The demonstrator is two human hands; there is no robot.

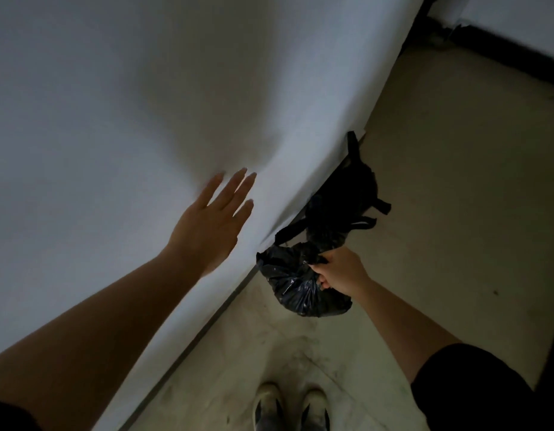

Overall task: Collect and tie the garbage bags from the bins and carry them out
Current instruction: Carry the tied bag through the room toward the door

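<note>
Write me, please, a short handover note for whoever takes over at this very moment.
The left hand is open with straight fingers at the white panel and holds nothing.
The right hand grips the gathered top of the near black bag.
The second black bag, its handles knotted, lies just beyond on the floor, against the panel's foot. It is unclear whether the right hand holds it too.
Done: both bags are out of their bins and look tied.
Left: carry them out. No bins are in view.
</note>
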